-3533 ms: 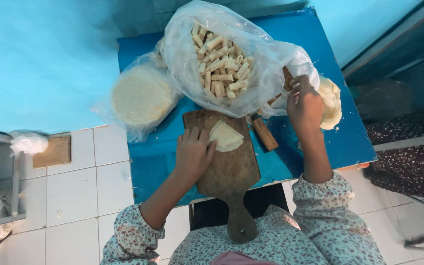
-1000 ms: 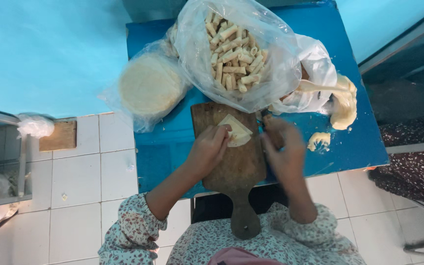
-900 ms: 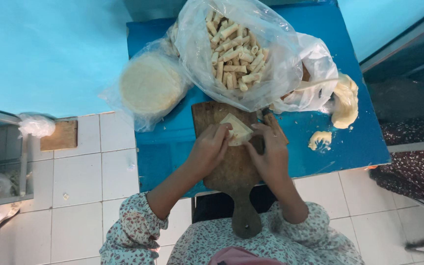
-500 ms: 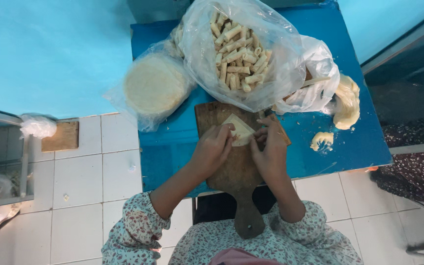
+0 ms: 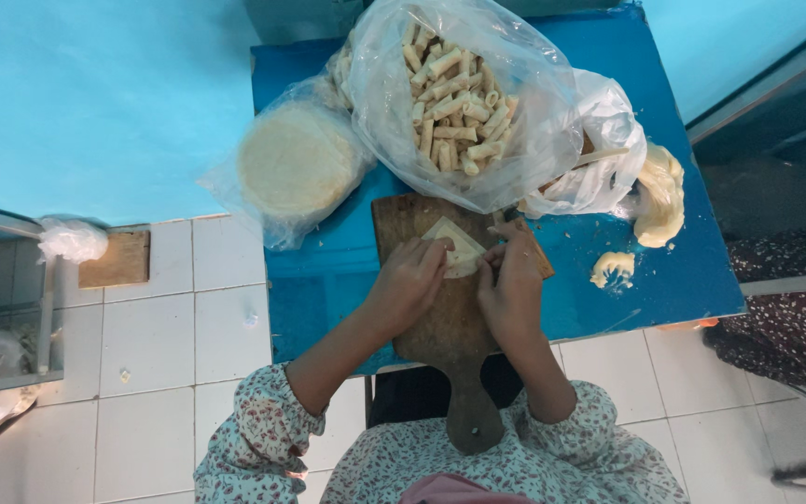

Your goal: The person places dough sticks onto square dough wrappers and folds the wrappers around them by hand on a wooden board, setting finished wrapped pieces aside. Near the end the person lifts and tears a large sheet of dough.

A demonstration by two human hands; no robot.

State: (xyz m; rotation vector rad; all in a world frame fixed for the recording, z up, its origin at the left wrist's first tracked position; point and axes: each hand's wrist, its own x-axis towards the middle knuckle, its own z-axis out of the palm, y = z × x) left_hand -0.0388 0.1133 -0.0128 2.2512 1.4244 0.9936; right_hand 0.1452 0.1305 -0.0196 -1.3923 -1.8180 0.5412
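Looking down from the head camera, the view shows both hands meeting over a pale folded pastry sheet (image 5: 452,248) that lies on the upper part of a wooden paddle board (image 5: 440,317), itself resting on a small blue table (image 5: 328,289). The left hand (image 5: 408,287) curls its fingers onto the sheet's left edge, and the right hand (image 5: 512,285) pinches the right edge with narrowed fingertips; neither hand grips anything else.

The wrapper looks thin, so a hard pinch or uneven pull could tear it or leave the fold lopsided. Filling, if any is inside, is hidden; it could squeeze out at a corner under too much pressure. The board's handle overhangs the table toward the person's lap, so heavy downward pressure near that end might tip it.

Just above the board sits a clear plastic bag of finished rolls (image 5: 454,107), its lower edge touching the board's top and crowding the working space. Left of it lies a bagged stack of round wrappers (image 5: 296,168). To the right, a second crumpled bag (image 5: 604,159) holds pale dough, with a dough lump (image 5: 661,191) spilling beside it and a small dough scrap (image 5: 612,268) on the table near the right hand, where a sleeve could catch it. White floor tiles (image 5: 142,345) surround the table.
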